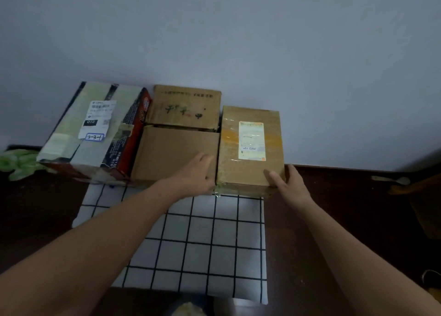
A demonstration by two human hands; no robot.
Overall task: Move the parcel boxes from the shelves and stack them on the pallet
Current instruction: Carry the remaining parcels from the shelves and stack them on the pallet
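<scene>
A taped brown parcel box [250, 170] with a white label stands at the right end of a row against the wall, on a white cloth with a black grid [202, 239]. My right hand [287, 184] grips its near right corner, thumb on top. My left hand [199, 172] presses against its left side, resting over a plain brown box [171, 148]. Behind that lies another brown box [186, 106] with dark writing. At the left sits a large red, black and white carton [95, 129] marked 3-3-1.
A pale wall rises right behind the boxes. Dark floor [334, 220] surrounds the cloth. Green leafy material [16, 163] lies at the far left. A brown object with a pale spoon-like thing [391, 179] sits at the right edge.
</scene>
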